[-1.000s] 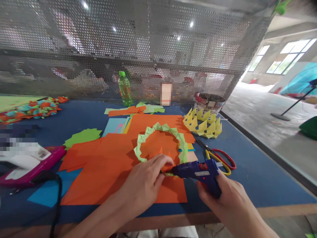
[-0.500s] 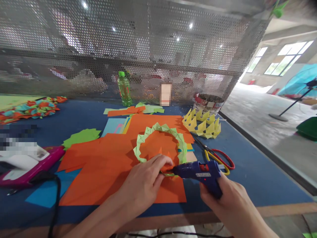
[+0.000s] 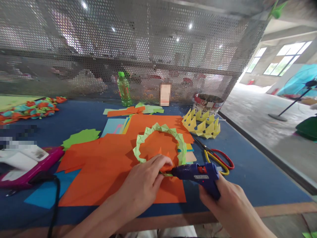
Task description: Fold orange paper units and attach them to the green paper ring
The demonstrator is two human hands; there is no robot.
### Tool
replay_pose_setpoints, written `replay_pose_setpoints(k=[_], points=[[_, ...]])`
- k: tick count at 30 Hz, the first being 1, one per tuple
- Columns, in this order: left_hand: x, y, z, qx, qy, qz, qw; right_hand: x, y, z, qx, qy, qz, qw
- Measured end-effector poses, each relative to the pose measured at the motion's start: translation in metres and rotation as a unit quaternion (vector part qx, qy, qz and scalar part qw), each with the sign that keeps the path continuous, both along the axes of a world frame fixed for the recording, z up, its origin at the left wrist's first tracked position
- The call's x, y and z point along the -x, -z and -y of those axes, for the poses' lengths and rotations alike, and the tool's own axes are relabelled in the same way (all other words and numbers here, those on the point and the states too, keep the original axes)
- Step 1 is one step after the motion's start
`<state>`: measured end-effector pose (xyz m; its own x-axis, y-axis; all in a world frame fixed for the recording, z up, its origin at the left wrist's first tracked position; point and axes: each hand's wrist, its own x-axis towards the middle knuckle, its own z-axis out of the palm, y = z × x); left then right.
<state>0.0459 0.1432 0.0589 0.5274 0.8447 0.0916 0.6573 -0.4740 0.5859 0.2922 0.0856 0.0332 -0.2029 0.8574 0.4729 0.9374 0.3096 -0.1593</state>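
A ring of folded light-green paper points (image 3: 158, 127), like a paper crown, lies over orange sheets in front of me. With fingers pinched, my left hand (image 3: 143, 180) grips the ring's near side, where small orange folded tips (image 3: 160, 152) show behind my fingers. My right hand (image 3: 230, 195) is wrapped around the handle of a blue hot glue gun (image 3: 192, 172). Its dark nozzle points left and meets the paper at my left fingertips; whether glue is coming out is hidden. A small red light glows on the gun's body.
Large orange sheets (image 3: 106, 172) cover the blue table. Scissors (image 3: 219, 160) and a yellow paper crown (image 3: 203, 127) lie to the right, a newspaper-covered tub (image 3: 209, 102) behind them. A green bottle (image 3: 124, 91) stands at the mesh. A magenta device (image 3: 53, 160) with a black cable sits left.
The glue gun and my right hand have shifted slightly left, bringing the nozzle closer to the left fingertips. My left hand and the green ring stay in place.
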Motion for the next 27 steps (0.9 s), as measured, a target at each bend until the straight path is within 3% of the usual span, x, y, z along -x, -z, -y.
replay_pose_setpoints(k=[22,27], points=[[0.001,0.000,0.001,0.006,-0.002,-0.009,1.000,0.000,0.001,0.003,0.002,0.002,-0.020,1.000],[0.001,0.002,0.001,-0.005,-0.002,-0.010,1.000,-0.005,-0.004,0.017,0.018,0.082,-0.098,0.992]])
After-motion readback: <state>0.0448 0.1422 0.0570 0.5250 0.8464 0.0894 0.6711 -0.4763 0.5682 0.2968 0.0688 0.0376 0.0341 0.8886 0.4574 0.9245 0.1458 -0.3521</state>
